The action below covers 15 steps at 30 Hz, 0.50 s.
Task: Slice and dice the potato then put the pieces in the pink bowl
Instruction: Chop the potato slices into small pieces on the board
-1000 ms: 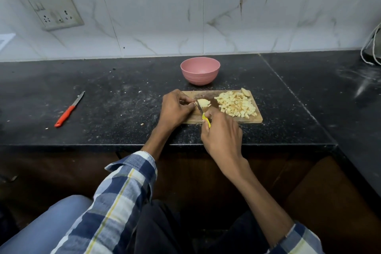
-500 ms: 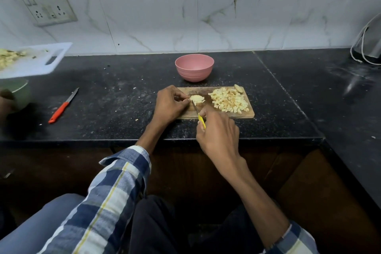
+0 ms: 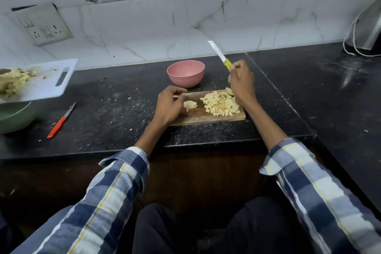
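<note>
Green bowl [image 3: 14,116]: far left edge of the black desk [image 3: 107,121], partly cut off by the frame.

White cutting board [image 3: 44,80]: held tilted above the green bowl, handle slot toward the right, pale chopped pieces piled on its left part; what holds it is out of view.

Red-handled knife [image 3: 59,122]: lying flat on the desk, right of the green bowl, blade pointing away from the person.

Wall socket plate [image 3: 44,26]: on the tiled wall above the desk's left part.

Left hand [image 3: 168,105]: resting at the left end of the wooden board [image 3: 198,116], fingers curled; it seems to touch the board's edge, and whether it grips anything cannot be told.

Small potato piece [image 3: 190,105]: on the wooden board, just beside the left hand's fingers.

Pink bowl [image 3: 186,73]: upright on the desk directly behind the wooden board; its contents cannot be seen.

Heap of diced potato [image 3: 220,104]: on the right half of the wooden board, well clear of the bowl. One uncut end piece [image 3: 228,90] lies at the board's back right corner.

Right hand [image 3: 242,80]: raised above the board's right end, fingers clenched round the yellow handle of a knife [image 3: 219,55], blade pointing up and to the left.

Metal appliance with cord [image 3: 366,31]: far right corner of the desk.
</note>
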Available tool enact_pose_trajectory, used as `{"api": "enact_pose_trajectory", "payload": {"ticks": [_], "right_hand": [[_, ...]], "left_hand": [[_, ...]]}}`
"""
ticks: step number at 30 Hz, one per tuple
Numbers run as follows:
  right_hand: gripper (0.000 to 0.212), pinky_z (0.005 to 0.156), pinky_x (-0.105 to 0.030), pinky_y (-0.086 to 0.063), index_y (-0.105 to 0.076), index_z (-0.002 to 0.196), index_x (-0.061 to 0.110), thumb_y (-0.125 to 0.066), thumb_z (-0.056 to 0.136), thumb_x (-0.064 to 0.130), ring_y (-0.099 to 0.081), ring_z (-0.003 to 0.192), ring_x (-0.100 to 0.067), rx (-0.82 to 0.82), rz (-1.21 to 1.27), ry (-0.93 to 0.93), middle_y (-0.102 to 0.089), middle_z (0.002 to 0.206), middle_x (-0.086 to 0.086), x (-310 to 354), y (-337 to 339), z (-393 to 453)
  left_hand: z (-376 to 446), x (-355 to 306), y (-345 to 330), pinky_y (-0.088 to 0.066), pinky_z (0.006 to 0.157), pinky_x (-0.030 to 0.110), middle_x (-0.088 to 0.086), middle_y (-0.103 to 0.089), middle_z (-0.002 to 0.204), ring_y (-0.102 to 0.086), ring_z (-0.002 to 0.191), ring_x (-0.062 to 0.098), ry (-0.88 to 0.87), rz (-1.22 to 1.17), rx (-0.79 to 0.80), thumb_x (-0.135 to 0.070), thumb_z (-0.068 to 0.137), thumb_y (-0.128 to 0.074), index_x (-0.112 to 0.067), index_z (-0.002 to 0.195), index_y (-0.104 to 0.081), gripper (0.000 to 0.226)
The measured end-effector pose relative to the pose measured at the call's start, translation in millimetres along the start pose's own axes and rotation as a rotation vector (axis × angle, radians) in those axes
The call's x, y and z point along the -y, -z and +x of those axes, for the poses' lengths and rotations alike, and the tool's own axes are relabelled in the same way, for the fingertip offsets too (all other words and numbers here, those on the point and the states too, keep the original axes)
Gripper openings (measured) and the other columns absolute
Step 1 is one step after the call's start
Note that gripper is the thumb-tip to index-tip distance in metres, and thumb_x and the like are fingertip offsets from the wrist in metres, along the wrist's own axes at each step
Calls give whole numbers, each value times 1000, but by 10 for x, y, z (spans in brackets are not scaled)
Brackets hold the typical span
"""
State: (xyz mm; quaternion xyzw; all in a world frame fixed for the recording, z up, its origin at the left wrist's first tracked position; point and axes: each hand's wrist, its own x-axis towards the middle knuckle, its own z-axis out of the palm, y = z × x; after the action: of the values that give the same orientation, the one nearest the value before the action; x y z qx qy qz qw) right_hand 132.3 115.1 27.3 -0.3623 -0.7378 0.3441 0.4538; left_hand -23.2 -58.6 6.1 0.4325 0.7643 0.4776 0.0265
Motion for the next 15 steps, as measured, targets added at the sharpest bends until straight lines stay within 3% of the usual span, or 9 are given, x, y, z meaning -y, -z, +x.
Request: {"api": "enact_pose_trajectory", "payload": {"ticks": [3, 5, 7, 9, 11, 14, 15], "right_hand": [[11, 72, -57, -53, -53, 98, 14, -45, 105, 14, -63, 83, -29, 20, -64, -77, -64, 89, -5, -329, -58, 149], [10, 77, -56, -54, -52, 98, 13, -44, 105, 12, -61, 92, -29, 50, -54, -81, -63, 96, -4, -435, -112, 181], [10, 75, -51, -55, -51, 98, 13, -44, 106, 12, -63, 92, -28, 74, -23, -94, -65, 97, -5, -436, -140, 171], [10, 74, -46, -54, -51, 100, 12, -44, 107, 14, -65, 87, -23, 75, 5, -111, -69, 95, -3, -445, -157, 176], [11, 73, -43, -53, -51, 101, 13, -42, 108, 15, -66, 84, -19, 83, 13, -118, -71, 90, 2, -457, -175, 186], [11, 74, -47, -54, -50, 101, 18, -41, 107, 17, -67, 82, -20, 110, -4, -103, -72, 83, 7, -492, -204, 202], [10, 76, -49, -55, -50, 101, 18, -42, 107, 17, -67, 82, -20, 115, -9, -99, -72, 82, 8, -503, -212, 204]], "left_hand": [[93, -146, -185, -42, 74, 0, -18, -70, 92, -63, 83, -20, 75, -117, 138, -27, 107, -52, -12, 120, -69, 25], [167, -136, -317, -43, 73, 1, -18, -70, 98, -63, 84, -21, 110, -166, 183, -32, 110, -46, -10, 125, -68, 34], [228, -143, -425, -48, 91, 14, -6, -71, 121, -65, 104, -8, 114, -184, 231, -37, 111, -41, -11, 130, -67, 42], [270, -165, -527, -48, 105, 25, -5, -64, 136, -58, 119, 4, 108, -184, 253, -39, 112, -36, -13, 133, -68, 46], [295, -234, -617, -49, 105, 24, -7, -63, 133, -56, 120, 4, 121, -229, 263, -41, 112, -35, -13, 133, -68, 48], [330, -350, -766, -46, 110, 46, -7, -67, 131, -58, 123, 8, 181, -330, 297, -54, 107, -37, -19, 128, -71, 53], [337, -382, -808, -44, 111, 46, -6, -68, 130, -59, 123, 9, 183, -336, 286, -55, 106, -37, -20, 126, -72, 53]]}}
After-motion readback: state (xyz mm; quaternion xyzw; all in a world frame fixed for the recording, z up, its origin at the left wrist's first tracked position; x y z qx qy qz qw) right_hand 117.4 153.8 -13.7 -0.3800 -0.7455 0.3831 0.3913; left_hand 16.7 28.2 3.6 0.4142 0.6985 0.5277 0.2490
